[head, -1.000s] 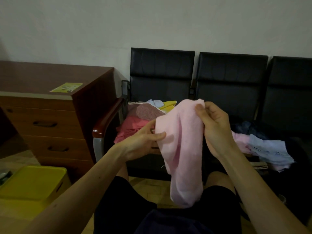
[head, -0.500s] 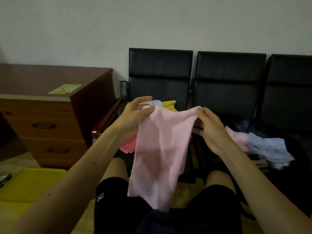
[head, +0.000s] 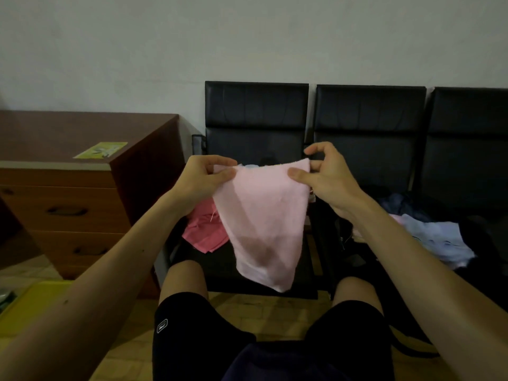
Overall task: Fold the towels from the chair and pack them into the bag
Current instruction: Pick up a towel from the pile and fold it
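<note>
The left hand (head: 204, 176) and right hand (head: 328, 176) each pinch a top corner of a pale pink towel (head: 264, 215) between thumb and fingers, holding its upper edge level in the air before the knees while the rest hangs to a point. Behind it a darker pink towel (head: 204, 235) lies on the leftmost seat of a row of black chairs (head: 255, 119), and light blue and lilac towels (head: 439, 237) lie heaped on a seat further right. A wooden chest of drawers (head: 68, 193) stands left of the chairs.

Both hands, left (head: 204, 178) and right (head: 327, 176), pinch a pink towel's (head: 264, 221) top corners before black chairs (head: 257, 125).
</note>
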`<state>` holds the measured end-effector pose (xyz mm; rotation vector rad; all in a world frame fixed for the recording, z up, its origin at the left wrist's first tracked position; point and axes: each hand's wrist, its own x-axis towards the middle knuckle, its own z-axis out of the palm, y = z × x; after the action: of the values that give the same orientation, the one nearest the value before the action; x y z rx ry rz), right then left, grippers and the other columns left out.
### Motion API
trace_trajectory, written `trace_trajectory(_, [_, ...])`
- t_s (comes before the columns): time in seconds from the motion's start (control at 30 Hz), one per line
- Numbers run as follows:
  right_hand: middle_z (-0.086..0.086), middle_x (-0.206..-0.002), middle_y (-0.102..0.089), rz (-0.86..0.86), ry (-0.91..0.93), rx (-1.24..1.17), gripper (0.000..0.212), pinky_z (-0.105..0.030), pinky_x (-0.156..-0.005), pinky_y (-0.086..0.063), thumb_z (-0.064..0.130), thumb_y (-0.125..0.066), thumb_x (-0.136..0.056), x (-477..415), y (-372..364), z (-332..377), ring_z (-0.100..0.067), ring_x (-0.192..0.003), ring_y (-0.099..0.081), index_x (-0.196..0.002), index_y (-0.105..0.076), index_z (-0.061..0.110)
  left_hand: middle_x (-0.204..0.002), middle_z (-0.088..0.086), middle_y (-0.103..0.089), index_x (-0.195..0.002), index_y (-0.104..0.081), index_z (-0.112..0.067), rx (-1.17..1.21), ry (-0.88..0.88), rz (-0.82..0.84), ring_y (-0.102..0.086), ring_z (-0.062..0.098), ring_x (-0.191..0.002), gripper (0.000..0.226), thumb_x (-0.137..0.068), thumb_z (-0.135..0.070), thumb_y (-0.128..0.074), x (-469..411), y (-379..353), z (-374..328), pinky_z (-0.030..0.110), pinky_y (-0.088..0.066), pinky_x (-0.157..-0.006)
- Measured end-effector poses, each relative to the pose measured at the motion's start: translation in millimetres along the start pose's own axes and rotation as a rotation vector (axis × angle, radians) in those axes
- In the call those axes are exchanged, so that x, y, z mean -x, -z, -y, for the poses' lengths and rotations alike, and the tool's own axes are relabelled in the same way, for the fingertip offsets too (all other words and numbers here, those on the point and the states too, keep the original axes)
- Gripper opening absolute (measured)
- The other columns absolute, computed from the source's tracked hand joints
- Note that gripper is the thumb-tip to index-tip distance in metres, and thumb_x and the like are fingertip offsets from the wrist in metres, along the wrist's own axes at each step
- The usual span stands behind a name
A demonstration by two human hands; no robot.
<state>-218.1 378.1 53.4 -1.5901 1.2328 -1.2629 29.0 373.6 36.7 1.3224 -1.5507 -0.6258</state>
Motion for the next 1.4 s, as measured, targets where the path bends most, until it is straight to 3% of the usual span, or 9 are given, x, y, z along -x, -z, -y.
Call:
trace_trajectory(0.13, [0.006, -0.099, -0.069, 0.084, 0.088, 0.094, 0.041, -0.016, -0.065, -0.056, 0.005, -0.077, -0.082, -5.8, 4.5, 7.4, -0.003, -0.084, -0.069, -0.119, -0.061, 0.016, -0.105, -0.002, -0.066, -0.127, -0.065, -0.010, 0.012, -0.035, -0.066, -0.064, 0.001, -0.082, 0.037, -0.090, -0.016, -0.070, -3.7, 0.3, 2.5, 0.010, -0.054, -0.066])
trace_trajectory(0.3, [0.011, -0.094, -0.069, 0.119, 0.144, 0.254, 0.041, -0.008, -0.062, -0.051, 0.006, -0.075, -0.083, -9.1, 12.6, 4.9, 0.007, -0.077, -0.067, -0.122, -0.065, 0.013, -0.105, -0.003, -0.069, -0.122, -0.069, -0.014, -0.242, -0.107, -0.069, -0.064, 0.004, -0.084, 0.036, -0.090, -0.029, -0.070, -4.3, 7.0, 6.2, 0.024, -0.056, -0.079])
trace_trajectory(0.5, [0.004, -0.096, -0.073, 0.062, 0.194, 0.455, 0.037, -0.004, -0.065, -0.046, 0.016, -0.076, -0.084, -11.5, 20.1, -5.0, 0.001, -0.084, -0.066, -0.120, -0.068, 0.013, -0.092, -0.004, -0.067, -0.114, -0.073, -0.011, -0.413, -0.215, -0.063, -0.060, 0.002, -0.074, 0.029, -0.092, -0.030, -0.068, -1.3, 5.0, 0.5, 0.013, -0.046, -0.068])
trace_trajectory(0.63, [0.004, -0.092, -0.073, 0.030, 0.190, 0.509, 0.027, -0.009, -0.067, -0.046, 0.018, -0.075, -0.085, -10.5, 21.7, -10.2, 0.001, -0.081, -0.065, -0.111, -0.071, 0.015, -0.084, -0.007, -0.067, -0.111, -0.074, -0.012, -0.471, -0.243, -0.041, -0.057, -0.005, -0.066, 0.026, -0.093, -0.030, -0.066, 0.4, 1.6, 1.0, 0.007, -0.043, -0.061])
trace_trajectory(0.83, [-0.004, -0.101, -0.073, 0.003, 0.173, 0.654, 0.024, -0.033, -0.083, -0.057, 0.024, -0.073, -0.087, -10.7, 18.8, -12.8, -0.014, -0.085, -0.067, -0.108, -0.071, 0.013, -0.088, 0.008, -0.074, -0.105, -0.074, -0.007, -0.506, -0.322, -0.080, -0.067, 0.016, -0.069, 0.026, -0.093, -0.029, -0.066, 3.2, -3.2, 2.1, 0.033, -0.060, -0.071])
trace_trajectory(1.07, [0.000, -0.099, -0.057, -0.038, 0.226, 0.801, 0.017, -0.016, -0.063, -0.035, 0.028, -0.072, -0.088, -10.4, 18.5, -23.0, -0.007, -0.077, -0.049, -0.095, -0.069, 0.013, -0.088, 0.003, -0.061, -0.105, -0.076, -0.009, -0.558, -0.327, -0.108, -0.052, 0.013, -0.076, 0.025, -0.091, -0.029, -0.070, 1.3, -4.8, 10.6, 0.019, -0.043, -0.066])
trace_trajectory(1.2, [-0.001, -0.100, -0.064, 0.030, 0.130, 0.579, 0.014, -0.026, -0.074, -0.048, 0.022, -0.069, -0.091, -10.2, 22.3, -24.1, -0.016, -0.087, -0.062, -0.100, -0.067, 0.012, -0.101, 0.000, -0.050, -0.103, -0.075, -0.011, -0.504, -0.247, -0.124, -0.049, 0.013, -0.089, 0.024, -0.089, -0.031, -0.072, 1.7, -8.5, 11.0, 0.018, -0.037, -0.073])
trace_trajectory(1.3, [-0.006, -0.094, -0.071, 0.086, 0.018, 0.279, 0.007, -0.041, -0.077, -0.061, 0.020, -0.062, -0.096, -3.9, 26.4, -28.5, -0.022, -0.086, -0.070, -0.098, -0.065, 0.015, -0.097, 0.004, -0.066, -0.097, -0.069, -0.009, -0.064, -0.099, -0.010, -0.066, 0.015, -0.083, 0.021, -0.094, -0.030, -0.065, 11.4, -9.6, 1.4, 0.032, -0.059, -0.076])
trace_trajectory(1.4, [-0.003, -0.097, -0.073, 0.006, 0.000, -0.046, 0.015, -0.034, -0.078, -0.059, 0.024, -0.057, -0.099, 3.7, 27.9, -28.5, -0.018, -0.088, -0.070, -0.103, -0.069, 0.016, -0.093, 0.009, -0.069, -0.102, -0.064, -0.005, 0.230, -0.036, 0.044, -0.069, 0.018, -0.078, 0.025, -0.099, -0.029, -0.057, 23.1, -16.0, -7.3, 0.037, -0.061, -0.073])
